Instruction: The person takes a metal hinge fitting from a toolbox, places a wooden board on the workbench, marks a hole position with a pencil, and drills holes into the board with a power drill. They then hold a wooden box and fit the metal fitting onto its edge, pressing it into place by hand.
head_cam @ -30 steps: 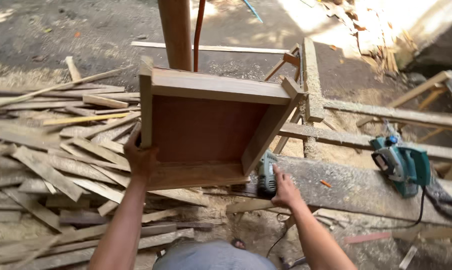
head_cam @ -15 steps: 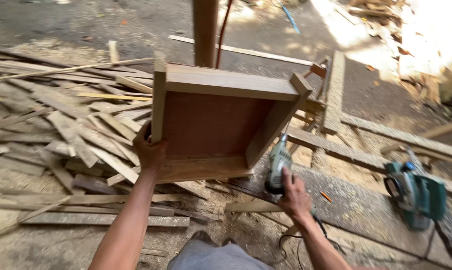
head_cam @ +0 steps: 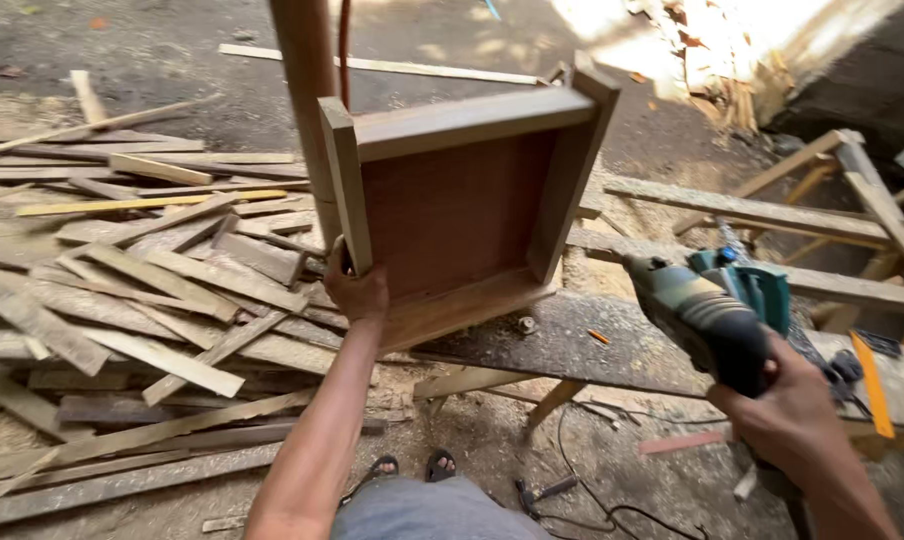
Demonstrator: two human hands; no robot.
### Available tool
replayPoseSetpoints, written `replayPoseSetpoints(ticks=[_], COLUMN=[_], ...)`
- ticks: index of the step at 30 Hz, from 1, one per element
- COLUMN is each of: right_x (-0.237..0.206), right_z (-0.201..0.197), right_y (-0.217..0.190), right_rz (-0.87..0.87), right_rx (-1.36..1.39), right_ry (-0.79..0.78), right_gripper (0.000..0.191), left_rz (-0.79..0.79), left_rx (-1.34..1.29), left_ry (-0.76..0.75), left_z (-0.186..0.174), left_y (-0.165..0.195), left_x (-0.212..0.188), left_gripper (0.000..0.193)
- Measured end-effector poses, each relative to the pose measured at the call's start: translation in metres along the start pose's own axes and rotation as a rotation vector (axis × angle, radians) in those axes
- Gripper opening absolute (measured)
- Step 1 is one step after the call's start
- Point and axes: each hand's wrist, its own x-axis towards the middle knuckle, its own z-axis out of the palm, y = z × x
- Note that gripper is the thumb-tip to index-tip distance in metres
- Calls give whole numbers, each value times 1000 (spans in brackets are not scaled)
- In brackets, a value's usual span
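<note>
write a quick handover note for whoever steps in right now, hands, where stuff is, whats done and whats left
Left hand: grips the left side rail of the wooden box frame, holding it tilted on the workbench plank.
Right hand: holds the green power drill raised, clear of the frame.
Frame stands beside the post; offcuts lie on the ground to the left.
Done: frame looks assembled.
Left: drill not yet applied to it.

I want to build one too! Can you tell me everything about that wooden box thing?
The wooden box is an open, shallow frame: four pale plank sides around a reddish-brown back panel. It stands tilted on its lower edge on the dark workbench, open side facing the camera, next to a wooden post. The left hand grips its lower left corner. Nothing is inside it.
</note>
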Motion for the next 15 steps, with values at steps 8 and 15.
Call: replayPoseSetpoints(ticks=[8,15], right_x=[23,97], right_z=[-33,-30], right_y=[-28,-64], right_rz=[-47,-45], right_rx=[127,64], right_ry=[-175,-334], right_gripper=[53,55], left_rz=[-63,133], left_rx=[-4,-33], left_ry=[46,113], left_z=[93,164], left_y=[-3,-27], left_x=[-4,-23], left_gripper=[52,62])
